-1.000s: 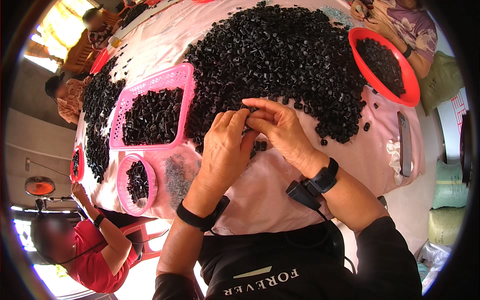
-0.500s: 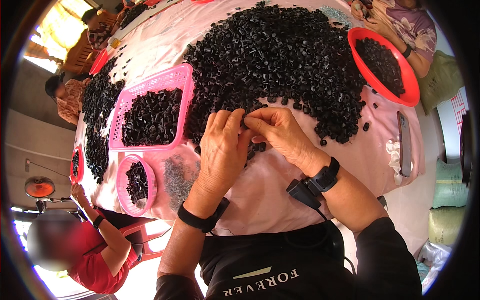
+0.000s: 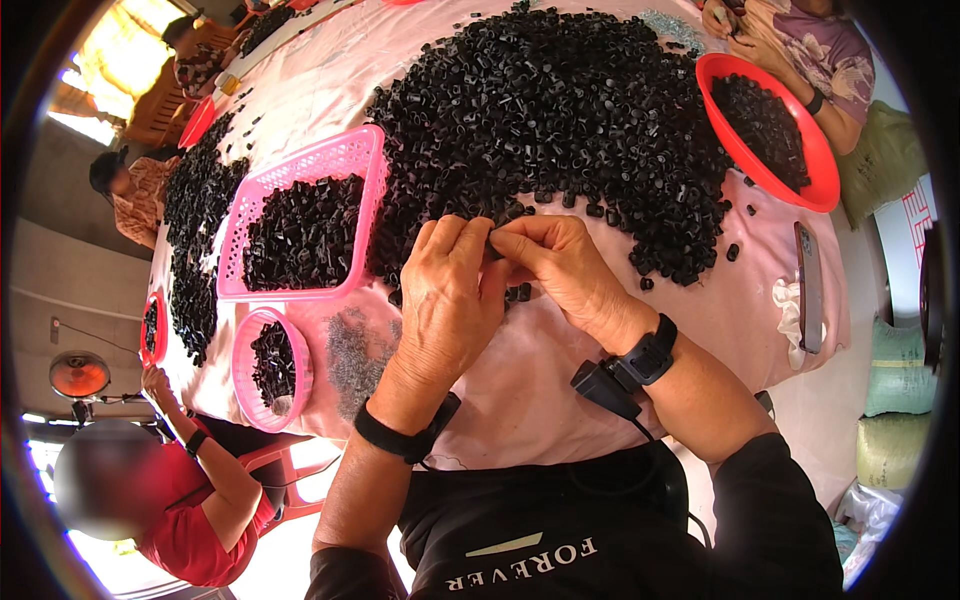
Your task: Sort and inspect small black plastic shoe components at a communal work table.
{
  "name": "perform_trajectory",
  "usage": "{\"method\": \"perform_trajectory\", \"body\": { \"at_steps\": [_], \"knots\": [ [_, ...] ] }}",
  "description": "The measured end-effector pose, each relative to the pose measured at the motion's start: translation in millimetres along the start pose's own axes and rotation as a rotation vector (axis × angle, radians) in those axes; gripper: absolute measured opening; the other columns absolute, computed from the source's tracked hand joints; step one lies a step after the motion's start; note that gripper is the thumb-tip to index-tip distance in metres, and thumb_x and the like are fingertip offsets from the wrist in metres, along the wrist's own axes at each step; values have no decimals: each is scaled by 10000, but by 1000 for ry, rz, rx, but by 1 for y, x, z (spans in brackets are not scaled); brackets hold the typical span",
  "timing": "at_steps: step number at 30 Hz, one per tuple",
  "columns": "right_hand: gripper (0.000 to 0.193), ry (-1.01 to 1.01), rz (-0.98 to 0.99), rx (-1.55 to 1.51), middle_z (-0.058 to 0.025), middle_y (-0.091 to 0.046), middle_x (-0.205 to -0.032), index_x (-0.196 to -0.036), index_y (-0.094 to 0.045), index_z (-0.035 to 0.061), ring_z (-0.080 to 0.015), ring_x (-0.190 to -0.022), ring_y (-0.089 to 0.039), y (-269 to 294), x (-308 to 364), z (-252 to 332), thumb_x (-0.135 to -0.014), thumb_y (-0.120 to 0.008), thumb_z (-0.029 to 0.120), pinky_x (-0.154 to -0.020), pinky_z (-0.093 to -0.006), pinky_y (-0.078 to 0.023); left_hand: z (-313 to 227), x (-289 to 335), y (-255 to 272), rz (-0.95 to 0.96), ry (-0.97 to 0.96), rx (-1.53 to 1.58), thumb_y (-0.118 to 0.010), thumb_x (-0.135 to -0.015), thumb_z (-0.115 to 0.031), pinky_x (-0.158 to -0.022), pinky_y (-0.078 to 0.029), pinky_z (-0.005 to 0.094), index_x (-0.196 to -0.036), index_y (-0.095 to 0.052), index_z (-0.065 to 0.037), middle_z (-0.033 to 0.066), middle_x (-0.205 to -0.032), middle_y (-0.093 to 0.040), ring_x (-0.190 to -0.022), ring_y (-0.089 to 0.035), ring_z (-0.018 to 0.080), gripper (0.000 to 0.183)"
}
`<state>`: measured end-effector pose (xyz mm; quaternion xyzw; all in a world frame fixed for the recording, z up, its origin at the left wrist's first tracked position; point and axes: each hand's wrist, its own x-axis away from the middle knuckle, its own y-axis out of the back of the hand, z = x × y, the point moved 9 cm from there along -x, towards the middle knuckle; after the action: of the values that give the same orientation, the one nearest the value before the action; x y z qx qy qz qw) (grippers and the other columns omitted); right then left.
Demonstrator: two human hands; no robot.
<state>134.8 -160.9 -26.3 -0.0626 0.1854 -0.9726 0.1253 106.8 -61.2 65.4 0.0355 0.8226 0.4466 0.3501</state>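
Observation:
My left hand [image 3: 448,290] and my right hand [image 3: 562,262] meet over the near edge of a big heap of small black plastic caps [image 3: 560,110]. Both are closed, fingertips pinched together around a small black piece [image 3: 493,246], mostly hidden by the fingers. Several loose black pieces [image 3: 520,292] lie on the cloth just under my right hand. Left of my hands, a pink perforated basket [image 3: 374,200] holds many black pieces. Nearer to me stands a round pink basket [image 3: 305,358] with more of them. Beside it lies a patch of small silvery pieces [image 3: 355,360].
The pink tablecloth [image 3: 700,330] covers the table. A red basin [image 3: 825,170] of black pieces stands far right, by a co-worker's arm [image 3: 835,120]. A dark elongated object [image 3: 808,290] lies at the right. A person in red [image 3: 215,520] sits at the left; another black heap [image 3: 195,250] lies beyond the baskets.
My hands stay pinched together in nearly the same place, with only slight finger shifts. Nothing else has visibly moved.

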Motion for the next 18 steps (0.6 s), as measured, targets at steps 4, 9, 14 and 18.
{"method": "perform_trajectory", "body": {
  "at_steps": [4, 9, 14, 18],
  "knots": [
    [235, -4, 65, 22, 6, -683, -813, -997, -750, 16, -39, -689, -598, -4, -1, -3, -1022, -639, 222, -631, -198, -518, 1, 0, 1, 29, 1, -24, -701, -711, 22, -753, -520, 445, -1100, -646, 42, 166, -942, -613, -868, -602, 368, 393],
    [268, 6, 72, 11, 4, -680, -816, -990, -747, 18, -48, -695, -609, -8, 1, 1, -1035, -616, 247, -643, -205, -527, 7, 4, -1, -3, 46, 51, -697, -734, 24, -801, -542, 429, -1128, -655, 46, 173, -1016, -644, -915, -647, 353, 396],
    [272, -22, 129, -27, 0, -681, -832, -977, -742, 21, -60, -718, -636, -6, -1, -4, -1035, -615, 255, -662, -214, -551, 9, 5, -6, 37, 85, 106, -693, -745, 15, -833, -537, 448, -1129, -643, 58, 195, -1046, -641, -965, -636, 389, 390],
    [285, -42, 109, -62, -2, -678, -826, -946, -732, 21, -67, -723, -647, -5, -1, -6, -1039, -610, 261, -667, -227, -564, 2, 2, -3, 37, 51, 92, -695, -749, 7, -812, -535, 450, -1104, -643, 53, 193, -1030, -639, -945, -635, 382, 361]
  ]
}}
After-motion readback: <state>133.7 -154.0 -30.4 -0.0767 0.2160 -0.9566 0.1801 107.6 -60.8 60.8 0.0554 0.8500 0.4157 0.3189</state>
